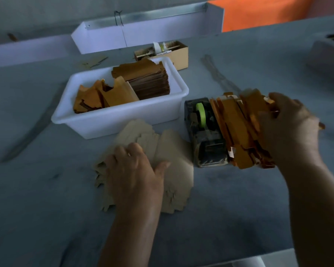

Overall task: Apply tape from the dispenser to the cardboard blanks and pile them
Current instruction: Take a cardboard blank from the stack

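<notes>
Nearest you, your left hand (pixel 132 170) lies palm down on the fanned pale blanks (pixel 174 170) on the tabletop (pixel 46 209), fingers spread and fairly straight, thumb out to the side. That grip is wide and flat, pressing and pinching nothing; it looks meant to keep the loose sheets from sliding while you work the other side. The forearm comes in low and straight from the near edge.

Beyond and to the right of that hand stands the tape dispenser (pixel 206 132), its green roll (pixel 201 114) upright, just beside the far right corner of the pale blanks. Against the dispenser's far side, your right hand (pixel 289 128) grips a thick bundle of orange-brown blanks (pixel 237 130), fingers wrapped over its outer edge, wrist bent inward, the bundle tipped on edge. The view here is blurred, so whether the bundle touches the dispenser is hard to say. Held so, it seems placed to bring the blanks close to the tape.

Farther off, beyond your left hand, the white tub (pixel 121 122) holds a neat stack (pixel 150 81) and some looser blanks (pixel 102 97). Behind it sits a small cardboard box (pixel 179 54).
</notes>
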`<state>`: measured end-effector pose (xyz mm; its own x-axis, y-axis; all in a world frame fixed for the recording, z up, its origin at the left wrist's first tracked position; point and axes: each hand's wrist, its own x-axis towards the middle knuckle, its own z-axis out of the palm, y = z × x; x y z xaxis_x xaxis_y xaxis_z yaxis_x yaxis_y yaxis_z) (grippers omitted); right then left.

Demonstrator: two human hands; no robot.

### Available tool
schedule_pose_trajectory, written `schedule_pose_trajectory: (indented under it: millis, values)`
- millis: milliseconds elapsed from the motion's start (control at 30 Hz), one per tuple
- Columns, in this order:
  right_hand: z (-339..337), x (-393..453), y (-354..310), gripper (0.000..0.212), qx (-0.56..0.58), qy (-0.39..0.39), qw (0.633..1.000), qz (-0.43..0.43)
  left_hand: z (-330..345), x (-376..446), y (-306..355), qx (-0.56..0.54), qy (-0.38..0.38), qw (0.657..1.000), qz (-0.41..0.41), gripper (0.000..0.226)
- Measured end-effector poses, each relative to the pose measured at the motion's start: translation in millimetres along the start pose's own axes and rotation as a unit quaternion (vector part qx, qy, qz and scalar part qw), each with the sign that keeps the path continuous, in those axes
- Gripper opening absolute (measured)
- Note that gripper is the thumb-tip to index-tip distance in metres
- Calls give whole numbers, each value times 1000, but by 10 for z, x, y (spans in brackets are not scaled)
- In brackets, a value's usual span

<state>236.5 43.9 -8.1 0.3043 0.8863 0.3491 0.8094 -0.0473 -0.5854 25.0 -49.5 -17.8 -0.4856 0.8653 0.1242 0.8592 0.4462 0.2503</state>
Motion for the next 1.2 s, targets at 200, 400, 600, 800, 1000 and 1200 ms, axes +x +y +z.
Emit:
schedule_pose_trajectory:
  millis: [200, 400, 600, 800, 1000, 1200]
  values:
    - [-2, -159, 1, 31, 8, 36, 999, -23, 12, 204, -104, -66, -18, 998, -14, 32]
    - [14, -525, -93, 25, 74, -8, 996, -52, 12, 124, -70, 6, -47, 999, -14, 55]
    - [5, -704, -198, 18, 128, -44, 988, -78, -15, 157, -64, -28, -70, 997, -32, 44]
    - [11, -800, -190, 20, 144, -59, 986, -62, -58, 213, -166, -136, -50, 989, -19, 19]
    - [32, -855, -224, 20, 184, -65, 980, -44, -176, 117, -264, -313, 6, 950, -17, 19]
    - [-5, -958, -339, 24, 221, -41, 972, -67, -248, 50, -256, -529, -116, 839, -50, 14]
